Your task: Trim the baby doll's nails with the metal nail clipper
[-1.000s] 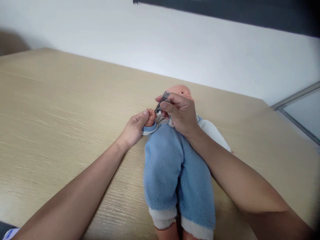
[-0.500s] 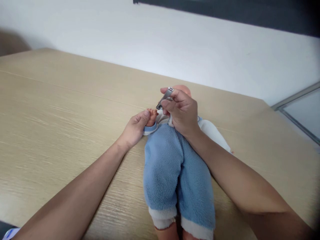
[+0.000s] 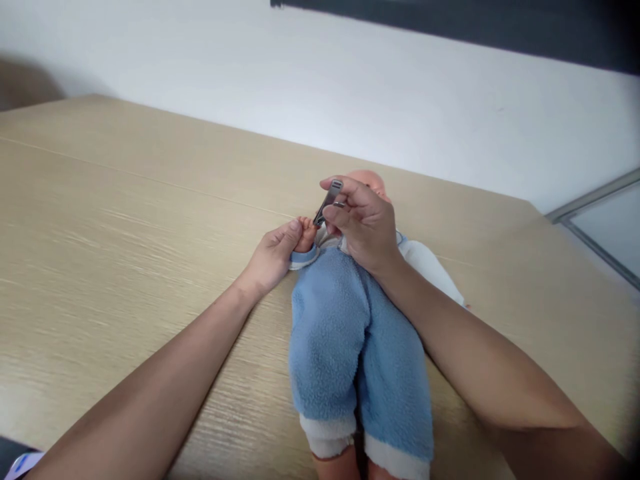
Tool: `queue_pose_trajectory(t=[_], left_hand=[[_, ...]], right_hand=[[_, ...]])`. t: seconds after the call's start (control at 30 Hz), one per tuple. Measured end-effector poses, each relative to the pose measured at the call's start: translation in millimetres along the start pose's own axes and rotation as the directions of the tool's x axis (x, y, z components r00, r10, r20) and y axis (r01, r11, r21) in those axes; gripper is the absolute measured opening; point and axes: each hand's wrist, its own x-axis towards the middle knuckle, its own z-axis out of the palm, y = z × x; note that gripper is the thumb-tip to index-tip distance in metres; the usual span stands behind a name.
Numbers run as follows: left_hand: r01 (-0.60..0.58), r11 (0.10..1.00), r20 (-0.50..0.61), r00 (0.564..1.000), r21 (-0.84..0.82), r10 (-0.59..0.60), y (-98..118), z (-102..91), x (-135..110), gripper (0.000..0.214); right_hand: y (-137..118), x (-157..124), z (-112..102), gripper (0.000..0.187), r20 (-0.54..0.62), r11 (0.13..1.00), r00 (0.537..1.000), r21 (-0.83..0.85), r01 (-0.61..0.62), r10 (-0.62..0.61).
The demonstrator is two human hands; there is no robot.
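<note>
Doll (image 3: 327,340), nail clippers (image 3: 329,198) at its fingers (image 3: 306,223)
Our left hand (image 3: 276,250) grips its palm (image 3: 305,241), right hand (image 3: 369,223) the clippers; what's finished is unclear.

The doll (image 3: 327,340) is laid on its back on the table (image 3: 140,247). Just left of the doll's body, the doll's hand (image 3: 306,240) is held by the left hand (image 3: 274,257). Above the doll's upper body, the nail clipper (image 3: 329,199) is held by the right hand (image 3: 367,223), its tip at the doll's hand. Behind the doll, a wall (image 3: 240,73) is seen; far right of it, a framed panel (image 3: 613,227).
</note>
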Motion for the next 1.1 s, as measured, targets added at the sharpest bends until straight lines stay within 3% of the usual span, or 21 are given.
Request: queue_pose_trajectory(t=[0.2, 0.63, 0.87, 1.1], left_hand=[[0.020, 1.000, 0.001, 1.000, -0.016, -0.020, 0.1, -0.4, -0.2, 0.056], [0.011, 1.000, 0.017, 1.000, -0.001, -0.011, 0.7, -1.4, 0.2, 0.057], [0.008, 1.000, -0.010, 1.000, 0.016, -0.008, 1.0, -0.7, -0.6, 0.057], [-0.018, 0.999, 0.009, 1.000, 0.033, 0.017, -0.7, -1.7, -0.3, 0.057]], right_hand=[[-0.6, 0.3, -0.3, 0.040, -0.028, 0.997, 0.999, -0.067, -0.038, 0.037], [-0.5, 0.3, -0.8, 0.034, -0.009, 1.000, 1.000, -0.022, -0.016, 0.016], [-0.6, 0.9, -1.2, 0.040, -0.028, 0.998, 0.999, -0.047, -0.040, 0.039], [6.8, 2.4, -2.1, 0.034, 0.007, 0.999, 0.999, 0.004, 0.046, -0.046]])
